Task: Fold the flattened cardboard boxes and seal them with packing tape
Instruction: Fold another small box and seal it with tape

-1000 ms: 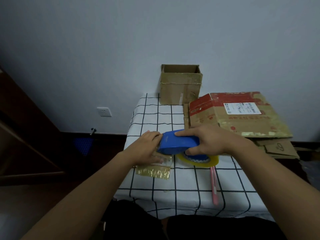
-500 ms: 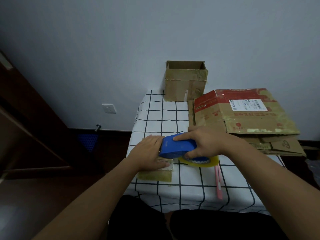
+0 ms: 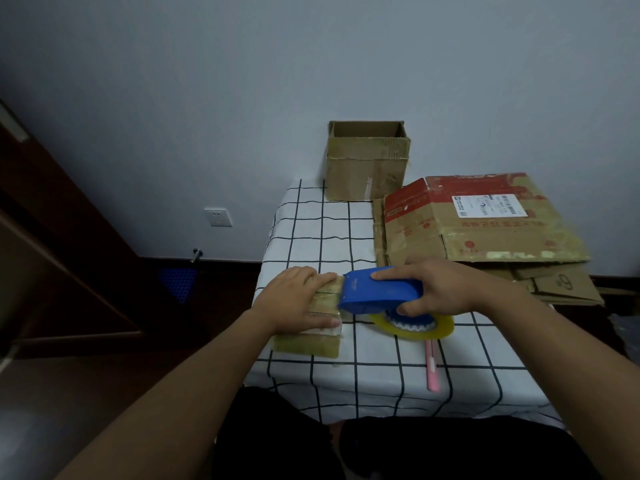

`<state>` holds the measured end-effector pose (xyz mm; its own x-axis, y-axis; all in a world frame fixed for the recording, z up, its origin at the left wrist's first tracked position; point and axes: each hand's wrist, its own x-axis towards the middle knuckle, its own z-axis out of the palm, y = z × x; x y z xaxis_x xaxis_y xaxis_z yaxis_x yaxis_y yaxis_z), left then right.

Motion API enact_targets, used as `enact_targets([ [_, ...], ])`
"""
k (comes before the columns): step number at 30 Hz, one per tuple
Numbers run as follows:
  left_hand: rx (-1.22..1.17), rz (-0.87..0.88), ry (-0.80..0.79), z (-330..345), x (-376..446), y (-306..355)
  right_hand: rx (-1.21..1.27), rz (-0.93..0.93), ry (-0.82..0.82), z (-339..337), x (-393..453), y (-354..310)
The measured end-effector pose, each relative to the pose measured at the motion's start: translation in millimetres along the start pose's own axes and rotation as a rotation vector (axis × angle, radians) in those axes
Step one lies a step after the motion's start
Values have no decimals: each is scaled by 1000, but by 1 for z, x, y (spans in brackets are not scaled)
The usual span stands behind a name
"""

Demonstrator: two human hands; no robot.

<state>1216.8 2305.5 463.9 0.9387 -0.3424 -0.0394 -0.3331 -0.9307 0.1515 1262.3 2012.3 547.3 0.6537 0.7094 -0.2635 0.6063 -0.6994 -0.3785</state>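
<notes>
At the table's [image 3: 381,372] front left edge a small box [image 3: 308,344] is pressed flat-handed by the left hand [image 3: 299,301] while the tape dispenser [image 3: 381,294], gripped by the right hand [image 3: 436,289], is judged ready to be drawn across its seam

Blue tape dispenser [image 3: 381,289] touches small taped box [image 3: 308,337] — flattened cardboard boxes [image 3: 485,230] stacked behind.

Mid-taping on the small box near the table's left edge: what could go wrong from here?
1. The small box sits at the table's left edge; the tape dispenser's pull could drag it off unless the left hand pins it.
2. The left fingers lie right beside the dispenser's front end, where a cutter probably sits.
3. The pink utility knife lies close under the right hand's forearm.
</notes>
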Motion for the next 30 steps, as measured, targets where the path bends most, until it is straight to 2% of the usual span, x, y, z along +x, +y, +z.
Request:
enact_targets([
  [11,89,85,70,4,-2,15,-63,8,19,19,2,3],
  [17,16,35,62,14,-4,21,-56,-10,22,19,3,4],
  [22,15,55,39,9,0,18,70,-42,24,5,-13,18],
  [26,-24,43,52,11,0,16,43,-15,11,0,-29,32],
  [30,-141,9,78,10,2,18,-99,18,-31,1,-18,19],
])
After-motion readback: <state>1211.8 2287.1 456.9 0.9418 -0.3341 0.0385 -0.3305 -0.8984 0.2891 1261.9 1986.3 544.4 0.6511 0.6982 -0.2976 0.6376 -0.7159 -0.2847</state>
